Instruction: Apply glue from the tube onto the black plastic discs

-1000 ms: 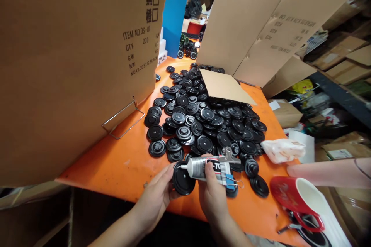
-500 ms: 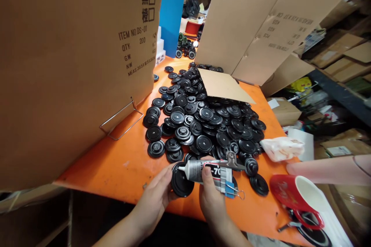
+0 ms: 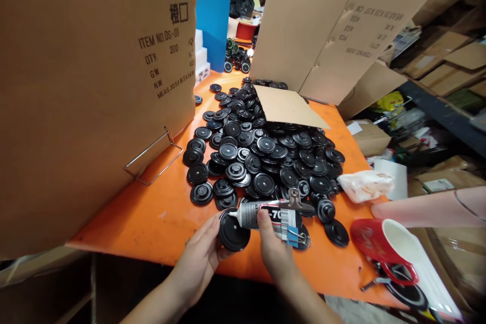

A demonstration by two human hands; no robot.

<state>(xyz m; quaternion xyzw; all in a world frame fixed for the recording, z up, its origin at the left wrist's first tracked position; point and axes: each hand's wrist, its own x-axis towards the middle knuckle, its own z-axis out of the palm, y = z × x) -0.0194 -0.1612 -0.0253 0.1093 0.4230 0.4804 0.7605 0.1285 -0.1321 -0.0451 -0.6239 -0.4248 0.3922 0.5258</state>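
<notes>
My left hand (image 3: 203,253) grips a round black disc (image 3: 234,233) by its left edge, tilted so its flat face shows. My right hand (image 3: 275,248) is closed around a silver glue tube (image 3: 248,215) with a white nozzle, thumb pressed on its side. The nozzle tip lies over the upper part of the disc; whether it touches cannot be made out. A metal bulldog clip (image 3: 294,199) and a blue binder clip (image 3: 292,236) grip the tube's tail end. Just beyond my hands spreads a heap of similar black discs (image 3: 264,184).
The orange tabletop (image 3: 152,228) holds a red mug (image 3: 370,240) at right, a crumpled white plastic bag (image 3: 364,186) and a bent wire stand (image 3: 152,157). A large carton (image 3: 94,111) walls the left side. A cardboard flap (image 3: 288,106) covers part of the heap.
The whole scene has shifted slightly left and up as the view moved. Both hands keep their hold, with the nozzle still over the upper part of the disc.
</notes>
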